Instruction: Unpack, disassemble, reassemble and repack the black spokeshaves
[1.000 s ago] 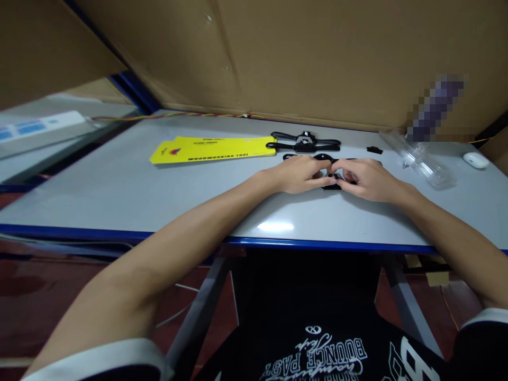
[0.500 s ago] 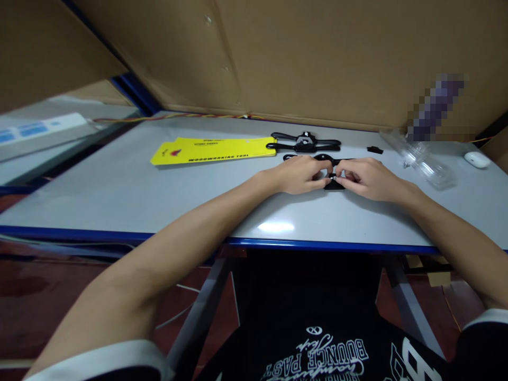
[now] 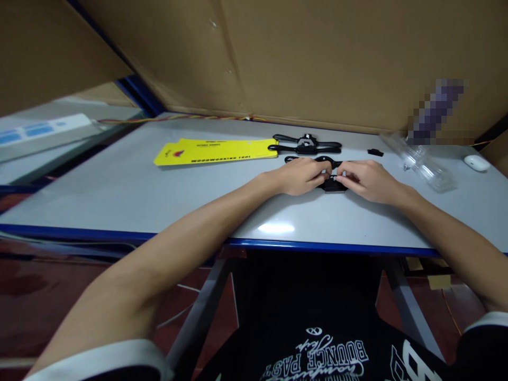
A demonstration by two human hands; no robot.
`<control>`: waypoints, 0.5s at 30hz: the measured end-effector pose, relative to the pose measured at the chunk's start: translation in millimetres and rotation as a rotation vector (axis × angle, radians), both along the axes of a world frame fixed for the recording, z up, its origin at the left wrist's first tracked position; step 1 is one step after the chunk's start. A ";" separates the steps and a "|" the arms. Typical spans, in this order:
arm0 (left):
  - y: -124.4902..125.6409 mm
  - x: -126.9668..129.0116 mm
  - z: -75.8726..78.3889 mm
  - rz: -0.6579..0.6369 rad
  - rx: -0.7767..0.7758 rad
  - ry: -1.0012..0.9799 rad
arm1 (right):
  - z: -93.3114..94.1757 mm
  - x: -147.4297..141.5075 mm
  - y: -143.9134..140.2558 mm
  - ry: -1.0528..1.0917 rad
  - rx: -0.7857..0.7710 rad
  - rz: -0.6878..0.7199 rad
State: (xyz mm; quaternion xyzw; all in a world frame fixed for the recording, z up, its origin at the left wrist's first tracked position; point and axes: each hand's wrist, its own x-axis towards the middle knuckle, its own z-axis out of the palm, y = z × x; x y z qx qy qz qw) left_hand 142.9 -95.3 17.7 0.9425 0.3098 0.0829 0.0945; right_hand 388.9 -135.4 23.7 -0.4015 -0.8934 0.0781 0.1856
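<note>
my left hand (image 3: 305,177) and right hand (image 3: 368,179) curl at the black tool (image 3: 335,187); whether they pinch, i can't tell. likely adjusting it, i next need a steady touch.

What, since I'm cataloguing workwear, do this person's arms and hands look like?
The left hand and right hand are bare and ungloved. Both arms are uncovered below short black sleeves ending in white bands. The black shirt carries white lettering.

- The view is taken from the person's head, faced forward and down
- The left hand (image 3: 304,177) and right hand (image 3: 368,181) are seen fairly near
- The shirt (image 3: 293,307) is framed closest
</note>
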 end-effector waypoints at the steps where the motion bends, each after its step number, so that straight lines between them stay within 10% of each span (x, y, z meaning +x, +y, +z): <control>1: 0.6 0.0 -0.2 0.002 -0.011 -0.012 | -0.3 -0.1 -0.2 0.000 0.003 -0.003; 15: 3.5 4.4 -5.1 0.026 -0.102 -0.137 | 0.0 -2.5 -1.4 0.005 0.007 0.003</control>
